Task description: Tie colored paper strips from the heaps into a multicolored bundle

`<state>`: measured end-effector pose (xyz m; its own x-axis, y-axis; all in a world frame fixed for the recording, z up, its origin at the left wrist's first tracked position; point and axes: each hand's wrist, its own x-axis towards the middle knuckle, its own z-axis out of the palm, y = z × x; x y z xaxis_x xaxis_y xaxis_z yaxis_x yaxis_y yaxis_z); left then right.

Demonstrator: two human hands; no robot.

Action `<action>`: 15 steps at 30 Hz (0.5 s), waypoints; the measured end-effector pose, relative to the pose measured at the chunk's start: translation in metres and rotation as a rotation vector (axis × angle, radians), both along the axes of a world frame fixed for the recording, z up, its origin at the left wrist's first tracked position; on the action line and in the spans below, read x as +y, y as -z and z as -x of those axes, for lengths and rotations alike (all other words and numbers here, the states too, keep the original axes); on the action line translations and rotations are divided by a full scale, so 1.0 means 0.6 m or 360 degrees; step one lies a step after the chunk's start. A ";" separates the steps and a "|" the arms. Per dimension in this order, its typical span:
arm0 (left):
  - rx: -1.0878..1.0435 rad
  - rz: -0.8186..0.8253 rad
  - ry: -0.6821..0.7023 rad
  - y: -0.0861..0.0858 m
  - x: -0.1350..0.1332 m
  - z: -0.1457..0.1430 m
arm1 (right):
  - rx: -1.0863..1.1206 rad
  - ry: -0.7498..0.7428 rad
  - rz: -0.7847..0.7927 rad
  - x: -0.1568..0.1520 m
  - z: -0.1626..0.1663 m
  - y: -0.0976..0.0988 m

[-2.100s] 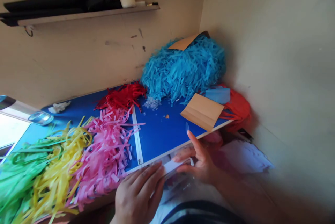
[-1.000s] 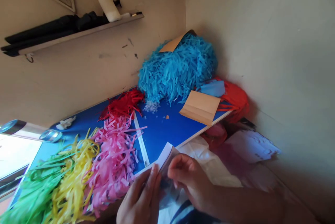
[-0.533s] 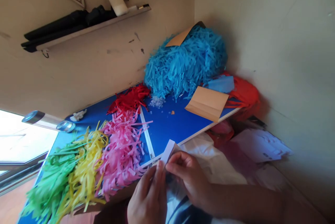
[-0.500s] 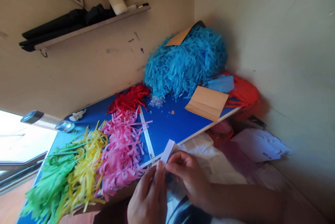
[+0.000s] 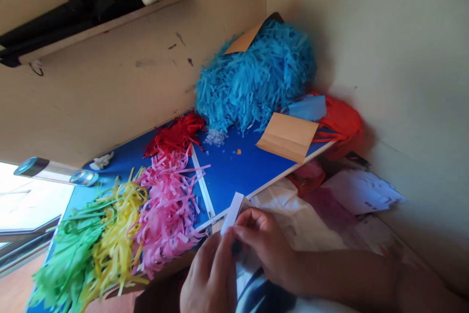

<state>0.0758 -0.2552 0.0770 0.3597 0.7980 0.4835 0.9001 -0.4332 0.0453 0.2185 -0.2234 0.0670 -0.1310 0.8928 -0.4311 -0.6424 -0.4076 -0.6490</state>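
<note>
Between my two hands, just off the front edge of the table, is a small folded white piece of paper [image 5: 232, 211]. My left hand [image 5: 210, 269] is closed, its fingertips pinching the lower end of the paper. My right hand [image 5: 262, 237] pinches the right side of it with thumb and curled forefinger. The paper stands tilted, its upper end poking out above my fingers. Its lower part is hidden behind them. Closest on the table are a bundle of pink paper strips [image 5: 166, 205] to the left and a creased tan sheet [image 5: 288, 137] to the right.
Yellow strips [image 5: 117, 235], green strips [image 5: 69, 254] and red strips [image 5: 176, 132] lie on the blue table [image 5: 234, 171]. A fringed blue piece [image 5: 256, 73] stands at the back. A clear bottle [image 5: 54, 171] lies far left, a red bag [image 5: 342, 122] right. Above is a wall shelf [image 5: 110, 25].
The view has shifted slightly, so the shelf and table items sit further left and higher. Both hands keep their pinch on the paper, with only a slight shift of the fingers.
</note>
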 end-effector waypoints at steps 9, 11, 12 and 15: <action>0.0001 0.0051 -0.0097 0.014 -0.009 -0.004 | 0.0032 0.0090 -0.0268 -0.008 -0.004 0.007; -0.0008 0.0062 -0.0087 0.014 -0.009 -0.005 | 0.0013 0.0088 -0.0303 -0.010 -0.006 0.010; -0.0006 0.0061 -0.0085 0.014 -0.009 -0.005 | 0.0010 0.0086 -0.0313 -0.011 -0.007 0.013; 0.0000 0.0061 -0.0091 0.015 -0.008 -0.003 | 0.0002 0.0075 -0.0315 -0.011 -0.009 0.019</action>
